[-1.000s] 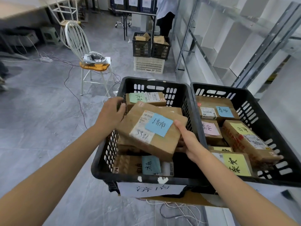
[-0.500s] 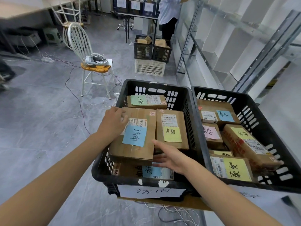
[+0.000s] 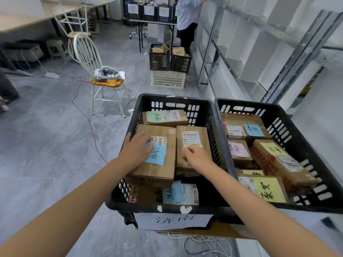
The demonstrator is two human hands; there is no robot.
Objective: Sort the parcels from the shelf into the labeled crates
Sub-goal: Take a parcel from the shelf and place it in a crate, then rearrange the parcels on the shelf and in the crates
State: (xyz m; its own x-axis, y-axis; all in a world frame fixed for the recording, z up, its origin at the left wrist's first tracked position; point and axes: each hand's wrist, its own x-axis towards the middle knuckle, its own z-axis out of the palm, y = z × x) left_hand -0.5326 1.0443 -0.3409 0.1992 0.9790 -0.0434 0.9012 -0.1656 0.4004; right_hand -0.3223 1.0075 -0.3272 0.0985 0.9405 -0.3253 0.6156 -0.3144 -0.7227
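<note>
Two black slotted crates side by side, touching.
Left crate (image 3: 174,98): white paper label (image 3: 172,220) on near wall; holds brown cardboard parcels.
Blue-note parcel (image 3: 159,171): flat, top layer, left hand (image 3: 136,148) resting on it.
Yellow-note parcel (image 3: 192,135): flat, just right of it, under right hand (image 3: 196,156), fingers bent onto its top.
Green-note parcel (image 3: 165,116): beyond both hands, at far wall.
Lower parcel (image 3: 179,193): blue note, nearer than hands, partly covered.
Right crate (image 3: 246,103): right of right hand; parcels with blue, pink, yellow notes.
</note>
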